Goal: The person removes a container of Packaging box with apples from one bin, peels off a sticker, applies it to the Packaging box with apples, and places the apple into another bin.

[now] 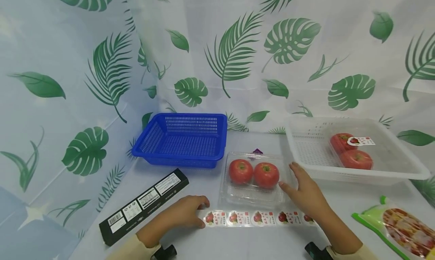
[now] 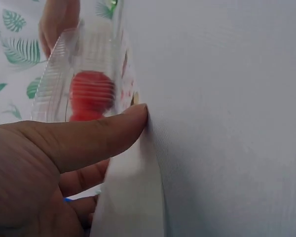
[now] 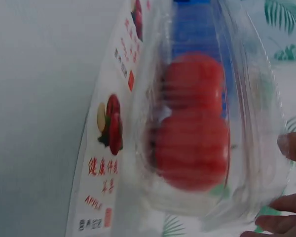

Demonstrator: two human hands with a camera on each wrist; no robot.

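A: Head view first. Left hand (image 1: 188,211) lies palm down on the table (image 1: 258,245), forearm coming in from the bottom edge, fingers bent over the left end of the sticker strip (image 1: 258,217). Pressing it flat or pinching it?

B: Left wrist view: thumb (image 2: 103,133) stretched out straight, tip down on the table surface beside the white strip edge. Other fingers curl under the palm, mostly hidden. Looks like pressing, not a pinch; can't tell more.

A: Right hand (image 1: 307,194)?

B: Fingers straight and spread, set against the right side of the clear clamshell box (image 1: 253,178). Thumb points toward the box's near right corner, forearm angles in from the bottom right. Right wrist view shows only fingertips (image 3: 286,217) at the plastic edge, not wrapped round it. Relaxed, touching.

A: Where is the box?

B: Between the two hands, just beyond the strip, closed, with two red tomatoes (image 1: 254,173) side by side inside. The strip runs from the left hand's fingers to under the right wrist, apple stickers in a row.

A: Rest, quick.

B: Blue basket (image 1: 183,139) beyond the left hand. White basket (image 1: 357,173) beyond the right hand, holding a second box of tomatoes (image 1: 351,150) with a sticker on its lid. Black long carton (image 1: 144,205) left of the left hand, lying diagonal. Green-edged bag (image 1: 397,224) right of the right forearm. Leaf-print cloth (image 1: 238,44) behind everything.
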